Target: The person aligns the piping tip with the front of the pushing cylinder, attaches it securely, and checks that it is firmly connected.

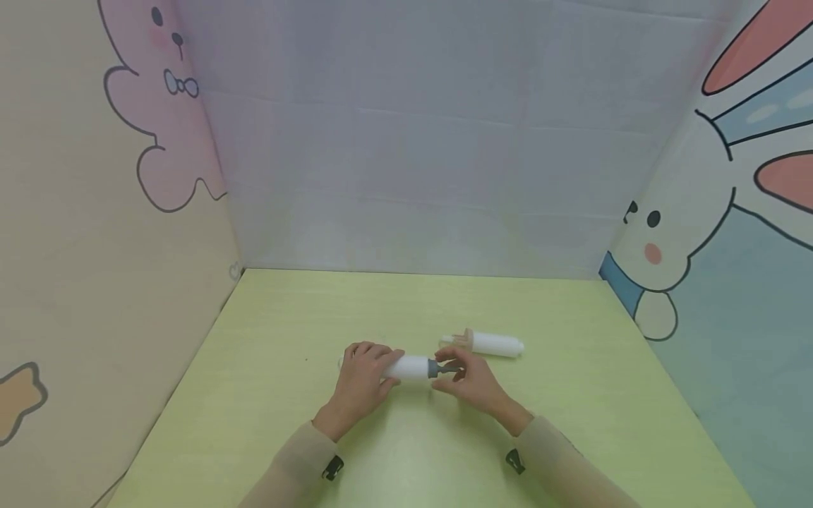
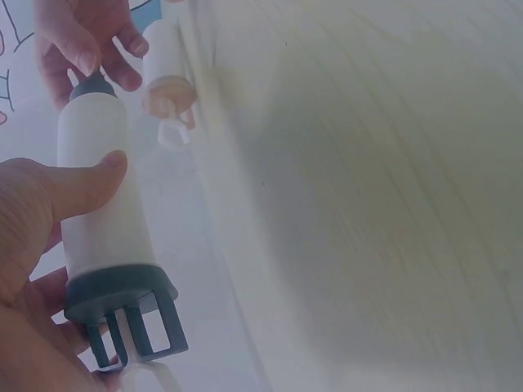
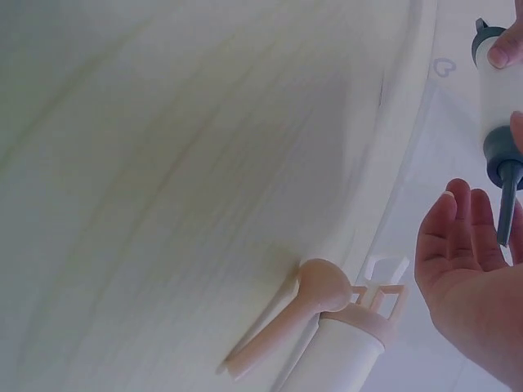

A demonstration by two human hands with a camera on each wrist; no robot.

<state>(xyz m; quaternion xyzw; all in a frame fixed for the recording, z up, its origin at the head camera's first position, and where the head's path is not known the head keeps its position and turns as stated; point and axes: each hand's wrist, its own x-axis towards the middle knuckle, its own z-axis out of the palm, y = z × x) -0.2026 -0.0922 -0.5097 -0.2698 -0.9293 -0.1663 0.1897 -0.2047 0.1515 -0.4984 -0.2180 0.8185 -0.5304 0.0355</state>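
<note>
My left hand (image 1: 365, 377) grips a white tube (image 1: 408, 367) that looks like an icing syringe, held roughly level above the table. A dark green cap with a thin nozzle (image 3: 508, 196) is on its right end. On its other end, a dark green slotted collar (image 2: 122, 290) shows with a clear part under it. Around the nozzle, my right hand (image 1: 473, 381) has loosely bent, parted fingers. The nozzle shows apart from those fingers in the right wrist view; any thumb contact I cannot tell.
Behind my right hand lies a second white tube (image 1: 497, 344) with a peach slotted collar (image 3: 372, 322). A peach spout (image 3: 302, 306) with a rounded head is beside it. Both are on the yellow-green table (image 1: 286, 310). Printed panels (image 1: 749, 317) and a pale cloth (image 1: 432, 141) surround the table.
</note>
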